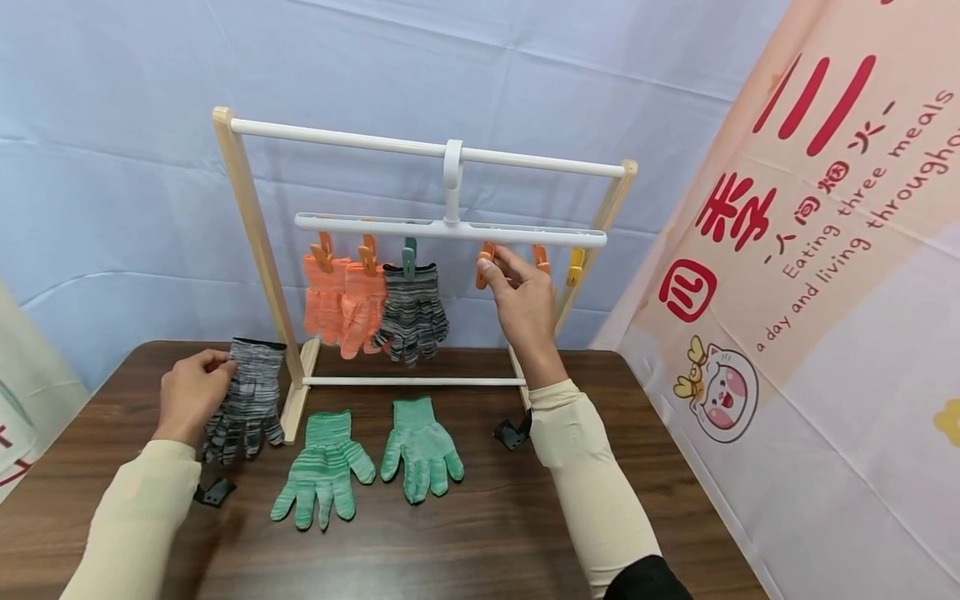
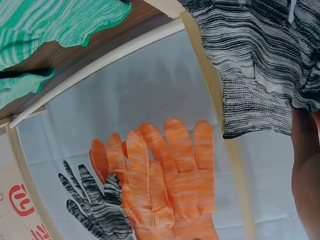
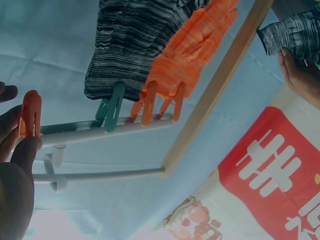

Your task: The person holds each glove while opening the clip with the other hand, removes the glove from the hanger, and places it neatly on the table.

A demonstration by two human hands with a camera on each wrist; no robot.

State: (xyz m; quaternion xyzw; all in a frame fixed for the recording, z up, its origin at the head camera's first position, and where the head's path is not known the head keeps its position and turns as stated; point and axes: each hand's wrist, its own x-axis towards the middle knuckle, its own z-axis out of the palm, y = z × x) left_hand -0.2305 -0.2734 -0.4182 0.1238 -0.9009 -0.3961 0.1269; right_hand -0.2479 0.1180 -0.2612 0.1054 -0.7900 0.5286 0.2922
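Observation:
My left hand [image 1: 193,392] pinches a black-and-grey knit glove [image 1: 251,392] near its cuff, fingers of the glove hanging down, left of the rack. With thumb and fingers my right hand [image 1: 525,300] pinches an orange clothespin [image 1: 485,265] at the white hanger bar [image 1: 450,228]. Clipped along the bar's left half are two orange gloves [image 1: 325,296] and another black-and-grey glove [image 1: 412,304], the latter under a dark green clothespin [image 1: 408,258]. In the right wrist view the pinched orange clothespin [image 3: 31,114] stands against the bar's end of view.
A wooden rack [image 1: 258,225] with a white top rod [image 1: 337,138] carries the hanger. Two green gloves [image 1: 326,467] lie flat on the brown table [image 1: 480,533]. Another orange clothespin [image 1: 542,258] and a yellow one [image 1: 575,267] hang at the bar's right. Small black objects [image 1: 512,433] lie near both forearms.

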